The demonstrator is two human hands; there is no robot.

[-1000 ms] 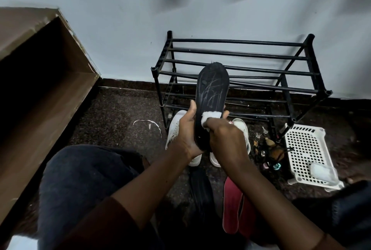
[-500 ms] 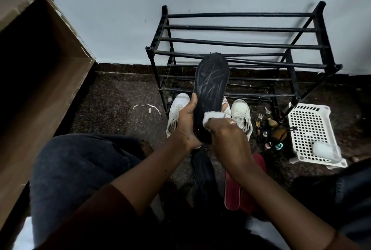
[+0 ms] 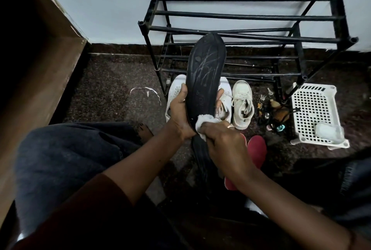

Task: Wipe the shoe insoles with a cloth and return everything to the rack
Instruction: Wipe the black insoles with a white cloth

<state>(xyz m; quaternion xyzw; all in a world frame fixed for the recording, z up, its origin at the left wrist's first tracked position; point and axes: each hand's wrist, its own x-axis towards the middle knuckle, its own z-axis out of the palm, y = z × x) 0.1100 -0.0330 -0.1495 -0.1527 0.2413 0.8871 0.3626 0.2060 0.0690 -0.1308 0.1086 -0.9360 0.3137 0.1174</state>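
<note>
Your left hand grips the black insole round its lower half, thumb on the left edge and fingertips showing past the right edge. The insole is off the floor, nearly upright, toe end up, in front of the rack. My read is that this grip backs the insole so it takes pressure without folding. Your right hand is bunched round the cloth and presses it on the heel end of the face turned to you. There are pale streaks across the upper half, dust or scuffs, can't tell which. I'd judge this one is only partly wiped, so work the cloth up toward the toe. The rest is laid out on the floor. The white shoes sit at the rack's front edge, right behind the insole. A second dark insole lies below your hands, mostly hidden. The red insoles are just right of it, partly under your right forearm, probably queued within reach. The white basket sits by the rack's right front leg, with keys and small bits between it and the shoes. With the shoes and spare insoles all on the floor, the return step looks not yet started. Risk: the upright insole bends if you push hard near the unsupported toe.
</note>
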